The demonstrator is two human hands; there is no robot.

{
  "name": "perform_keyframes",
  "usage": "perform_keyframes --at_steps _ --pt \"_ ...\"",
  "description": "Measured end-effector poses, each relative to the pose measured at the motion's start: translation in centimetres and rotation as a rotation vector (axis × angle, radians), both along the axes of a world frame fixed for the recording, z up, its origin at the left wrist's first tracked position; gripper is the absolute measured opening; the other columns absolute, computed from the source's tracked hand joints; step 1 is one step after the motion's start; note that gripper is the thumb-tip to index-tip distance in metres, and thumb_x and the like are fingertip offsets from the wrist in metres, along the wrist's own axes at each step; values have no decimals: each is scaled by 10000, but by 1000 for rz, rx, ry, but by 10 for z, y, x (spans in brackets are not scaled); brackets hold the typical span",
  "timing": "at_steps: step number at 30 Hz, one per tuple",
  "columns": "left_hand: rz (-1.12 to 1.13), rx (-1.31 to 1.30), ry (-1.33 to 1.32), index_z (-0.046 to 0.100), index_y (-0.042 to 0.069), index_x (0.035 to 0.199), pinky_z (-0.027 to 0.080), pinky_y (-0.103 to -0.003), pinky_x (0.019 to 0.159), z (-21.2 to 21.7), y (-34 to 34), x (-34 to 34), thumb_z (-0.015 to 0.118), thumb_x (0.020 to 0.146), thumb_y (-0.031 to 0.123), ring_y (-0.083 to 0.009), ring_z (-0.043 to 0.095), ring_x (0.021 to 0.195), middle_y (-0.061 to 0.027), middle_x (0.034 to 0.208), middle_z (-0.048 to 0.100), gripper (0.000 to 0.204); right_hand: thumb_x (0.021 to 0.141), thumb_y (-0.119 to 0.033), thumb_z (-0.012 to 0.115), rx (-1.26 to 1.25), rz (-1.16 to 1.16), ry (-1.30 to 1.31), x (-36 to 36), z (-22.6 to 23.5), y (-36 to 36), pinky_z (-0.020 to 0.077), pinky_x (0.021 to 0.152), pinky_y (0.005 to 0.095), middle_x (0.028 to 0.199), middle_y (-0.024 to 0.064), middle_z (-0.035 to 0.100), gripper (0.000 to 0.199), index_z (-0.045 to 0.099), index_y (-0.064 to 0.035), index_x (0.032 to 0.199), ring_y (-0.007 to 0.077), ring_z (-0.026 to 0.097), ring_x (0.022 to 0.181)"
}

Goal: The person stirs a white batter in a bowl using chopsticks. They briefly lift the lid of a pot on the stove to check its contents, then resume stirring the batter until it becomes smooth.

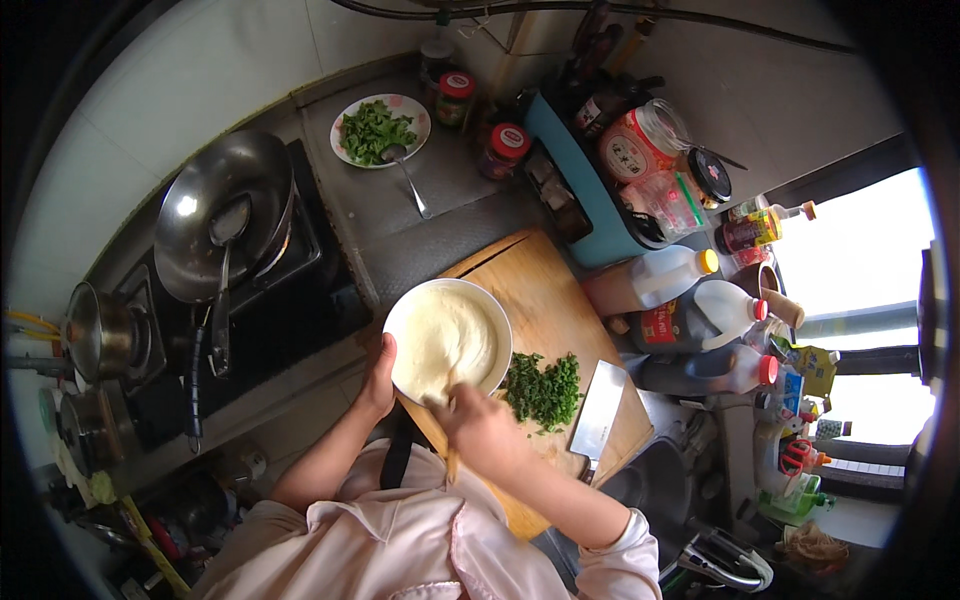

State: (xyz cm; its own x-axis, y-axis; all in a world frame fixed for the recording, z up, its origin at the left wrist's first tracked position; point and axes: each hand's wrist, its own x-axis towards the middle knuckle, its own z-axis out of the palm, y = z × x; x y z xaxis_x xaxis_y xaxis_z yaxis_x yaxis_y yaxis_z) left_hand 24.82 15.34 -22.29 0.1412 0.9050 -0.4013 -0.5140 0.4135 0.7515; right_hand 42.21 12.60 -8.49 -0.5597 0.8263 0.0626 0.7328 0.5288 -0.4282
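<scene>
A white bowl (504, 318) of pale, creamy batter (448, 325) stands by the left edge of a wooden cutting board (520, 275). Its near left side is gripped by my left hand (379, 376), thumb up at the rim. My right hand (478, 428) is closed around what look like wooden chopsticks (452, 467), whose tips dip into the batter at the near side of the bowl; whether there is one stick or two I cannot tell. Chopped green herbs (543, 392) lie on the board just right of the bowl. Beside them rests a cleaver (600, 408), its handle toward me.
Left, a wok (190, 245) with a ladle (226, 265) sits on the stove, near a lidded pot (98, 330). A plate (338, 135) of leafy greens with a spoon (408, 185) is at the back. Jars, a blue rack (590, 190) and large bottles (660, 280) line the right.
</scene>
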Motion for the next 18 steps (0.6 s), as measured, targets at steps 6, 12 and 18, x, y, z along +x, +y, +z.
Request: perform_keyframes --at_steps 6,12,18 --pt "-32 23 24 306 29 1429 346 -381 1070 6 3 0 331 926 649 -236 431 1288 -135 1408 428 799 822 -73 572 2 -178 360 13 -7 36 556 652 370 940 143 595 250 649 -76 1060 298 644 726" --pt "-39 -11 -53 311 38 1430 344 -382 1071 -22 -1 -1 321 926 652 -238 431 1289 -126 1414 423 794 813 -84 599 -29 -12 216 -6 -9 -6 554 629 358 932 156 604 242 652 -80 1050 296 641 706" --pt "-17 3 42 322 50 1425 352 -378 1063 3 2 1 336 925 650 -231 449 1270 -116 1402 440 781 815 -101 605 -20 -136 53 2 -5 16 553 605 345 882 132 604 238 667 -98 1045 269 642 706"
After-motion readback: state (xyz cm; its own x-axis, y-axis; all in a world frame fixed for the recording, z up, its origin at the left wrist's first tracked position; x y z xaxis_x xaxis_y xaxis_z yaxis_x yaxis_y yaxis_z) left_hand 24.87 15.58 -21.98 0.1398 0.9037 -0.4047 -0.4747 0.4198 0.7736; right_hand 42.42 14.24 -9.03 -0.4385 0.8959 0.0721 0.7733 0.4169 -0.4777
